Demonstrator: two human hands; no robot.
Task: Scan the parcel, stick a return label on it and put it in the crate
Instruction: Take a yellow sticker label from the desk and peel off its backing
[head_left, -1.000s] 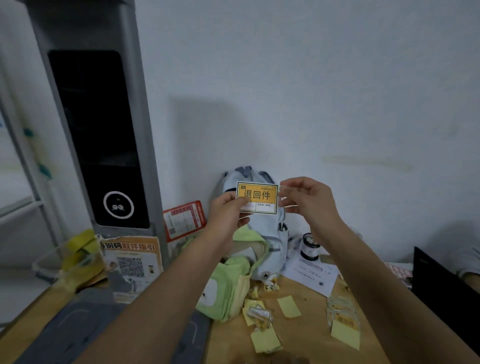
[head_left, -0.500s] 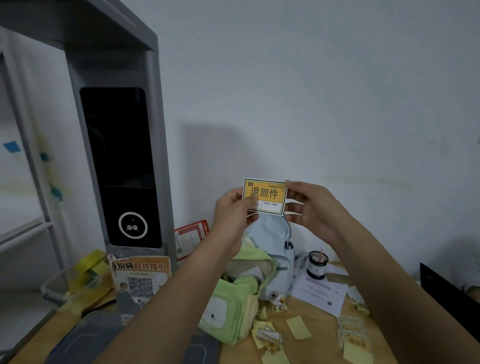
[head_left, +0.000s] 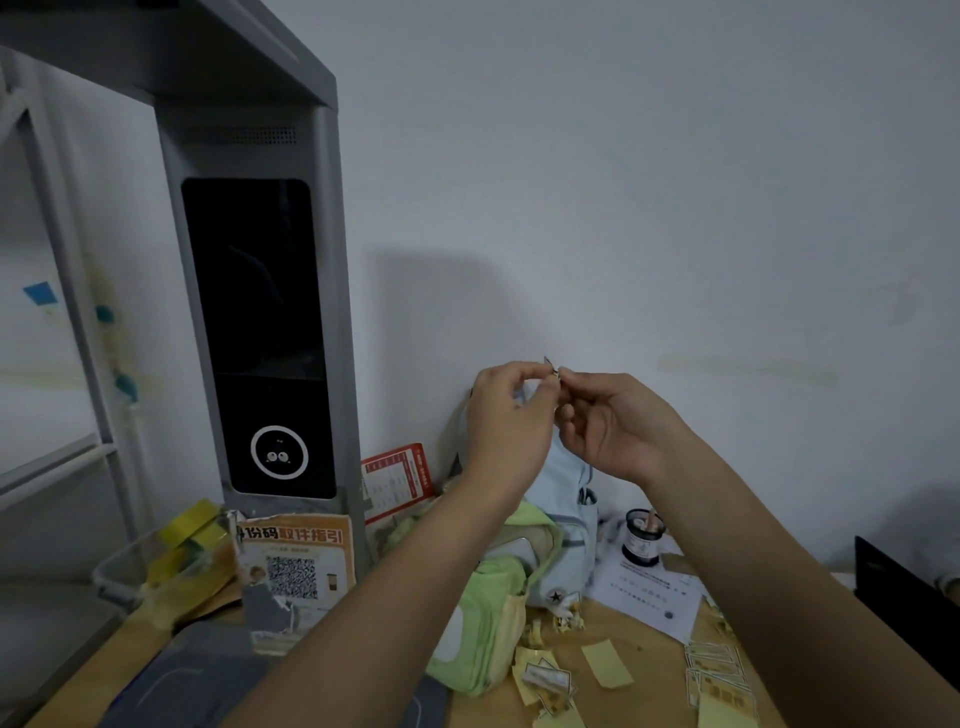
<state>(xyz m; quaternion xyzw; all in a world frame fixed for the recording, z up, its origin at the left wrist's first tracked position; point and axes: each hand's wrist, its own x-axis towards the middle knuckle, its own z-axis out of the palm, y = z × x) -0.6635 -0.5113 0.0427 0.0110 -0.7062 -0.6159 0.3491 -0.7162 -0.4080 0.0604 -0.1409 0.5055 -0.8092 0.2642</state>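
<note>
Head view. Both hands are raised in front of the white wall (head_left: 675, 182), above the wooden table (head_left: 644, 660). The left hand (head_left: 506, 421) and the right hand (head_left: 618, 421) are brought together at the fingertips, thumb against forefinger on each. A small sliver of the return label (head_left: 551, 368) is pinched between them; it is seen almost edge-on, so its face cannot be read. The remaining fingers of both hands are loosely curled. Neither a parcel nor a crate can be identified with certainty in this view.

Behind the hands, a pale blue backpack (head_left: 569, 499) is leaned against the wall, partly hidden by the left forearm. A light green bag (head_left: 483, 623) is lying just in front of it on the table. To the left, a tall grey scanner kiosk (head_left: 260, 338) with a dark screen is standing upright; an orange notice with a QR code (head_left: 296, 561) is propped at its base, and a red-and-white card (head_left: 397, 480) is leaned against the wall beside it. A clear tray (head_left: 117, 571) holding yellow tape rolls is set at the far left.

To the right, a small dark jar (head_left: 641, 538) is resting on a white printed sheet (head_left: 649, 597). Yellow backing scraps (head_left: 605, 662) are scattered over the table, and a stack of unused labels (head_left: 719, 680) is lying near the right forearm. A black object (head_left: 904, 603) is visible at the right edge.
</note>
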